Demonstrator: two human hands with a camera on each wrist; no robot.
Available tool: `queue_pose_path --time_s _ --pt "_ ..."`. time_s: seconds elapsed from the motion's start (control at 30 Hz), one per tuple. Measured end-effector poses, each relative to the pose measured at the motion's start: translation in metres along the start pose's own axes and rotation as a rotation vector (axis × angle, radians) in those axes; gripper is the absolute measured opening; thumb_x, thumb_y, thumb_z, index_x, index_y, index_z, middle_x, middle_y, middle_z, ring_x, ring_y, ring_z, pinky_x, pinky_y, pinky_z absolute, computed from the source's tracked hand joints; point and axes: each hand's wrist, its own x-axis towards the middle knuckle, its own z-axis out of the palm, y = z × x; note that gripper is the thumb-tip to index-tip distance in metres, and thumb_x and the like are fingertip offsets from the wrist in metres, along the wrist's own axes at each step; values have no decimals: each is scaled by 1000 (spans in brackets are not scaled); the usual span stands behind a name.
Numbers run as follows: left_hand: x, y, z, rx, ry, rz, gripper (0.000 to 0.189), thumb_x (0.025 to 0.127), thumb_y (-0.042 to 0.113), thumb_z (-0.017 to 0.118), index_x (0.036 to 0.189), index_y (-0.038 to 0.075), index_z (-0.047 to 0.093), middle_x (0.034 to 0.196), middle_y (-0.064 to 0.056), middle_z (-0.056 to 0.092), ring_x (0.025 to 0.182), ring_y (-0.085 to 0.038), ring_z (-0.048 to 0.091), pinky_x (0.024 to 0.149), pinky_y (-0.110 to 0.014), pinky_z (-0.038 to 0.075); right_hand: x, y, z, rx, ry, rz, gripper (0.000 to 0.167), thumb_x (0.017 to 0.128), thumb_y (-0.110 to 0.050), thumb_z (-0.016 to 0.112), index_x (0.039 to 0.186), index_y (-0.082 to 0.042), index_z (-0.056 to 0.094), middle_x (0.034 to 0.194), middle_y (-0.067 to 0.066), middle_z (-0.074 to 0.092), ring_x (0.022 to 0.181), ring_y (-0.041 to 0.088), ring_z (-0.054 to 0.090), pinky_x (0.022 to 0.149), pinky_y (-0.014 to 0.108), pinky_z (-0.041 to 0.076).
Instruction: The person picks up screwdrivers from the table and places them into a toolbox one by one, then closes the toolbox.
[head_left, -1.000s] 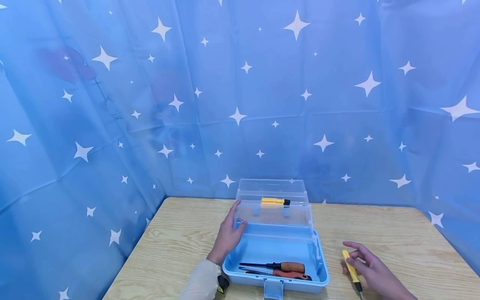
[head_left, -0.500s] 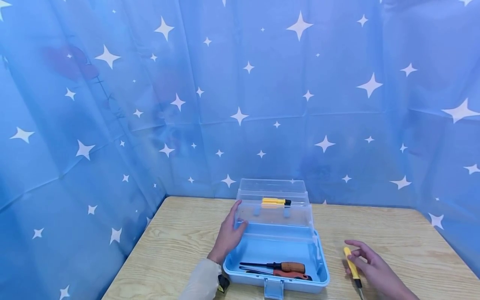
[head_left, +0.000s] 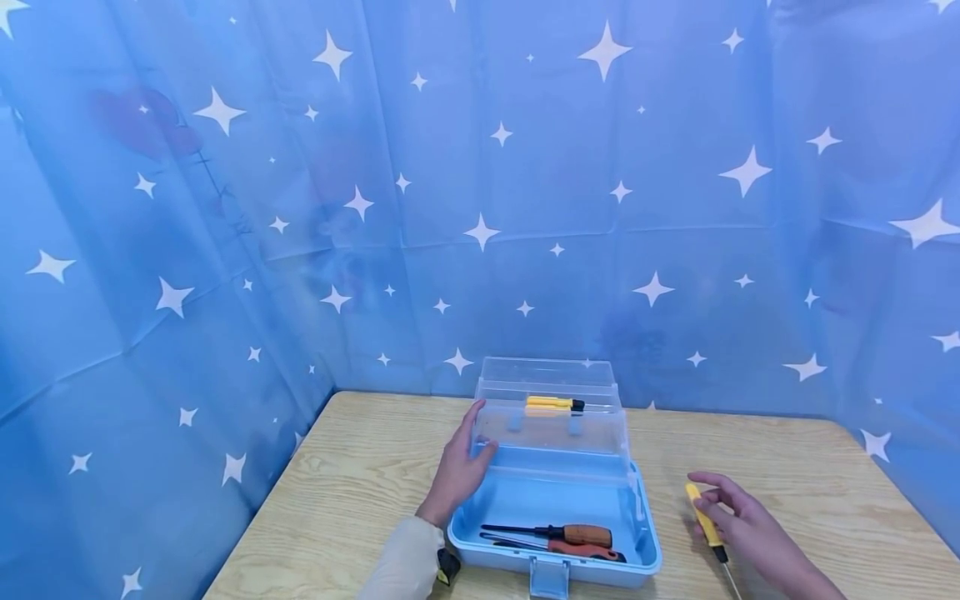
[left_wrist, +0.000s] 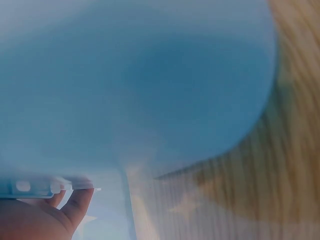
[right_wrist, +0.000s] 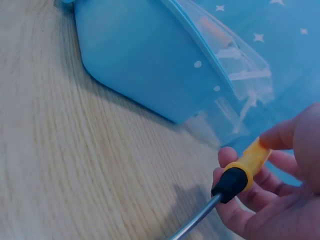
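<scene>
An open light-blue toolbox has its clear lid tilted back. My left hand holds the lid's left edge, thumb in front and fingers at the outer side. To the right of the box, my right hand grips a screwdriver by its yellow handle, black collar and metal shaft pointing down toward me. Inside the box lie a screwdriver with a brown handle and one with a red handle. Yellow-handled screwdrivers rest up in the lid.
Beneath everything is a wood-grain table. A blue curtain with white stars hangs behind and to the left. The front latch hangs down from the box. A small black and yellow item is beside my left sleeve.
My right hand has shifted slightly up with the screwdriver, and more of its shaft now shows. The left hand stays at the lid. The view has drifted slightly.
</scene>
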Motion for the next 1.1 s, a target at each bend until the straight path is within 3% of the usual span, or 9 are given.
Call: queue_pose_path --time_s 0.33,0.6,1.1 --pt "-1 2 -1 -12 -3 -16 64 100 33 57 153 47 25 161 5 30 147 -30 32 112 -63 32 3 -5 0 -13 15 -12 58 104 -28 51 149 3 31 111 18 52 83 26 64 70 34 57" --pt "-1 2 -1 -5 -1 -5 64 100 31 57 155 41 25 162 2 30 146 -31 33 112 -62 33 6 -13 -1 -35 21 -15 58 104 -30 51 148 2 32 103 14 53 77 26 58 65 34 52" --pt "1 -1 2 -8 14 1 64 100 30 57 153 46 26 162 5 30 147 -29 33 113 -62 31 9 -24 -4 -40 15 -28 61 103 -36 51 149 1 34 100 13 52 74 29 55 62 36 48"
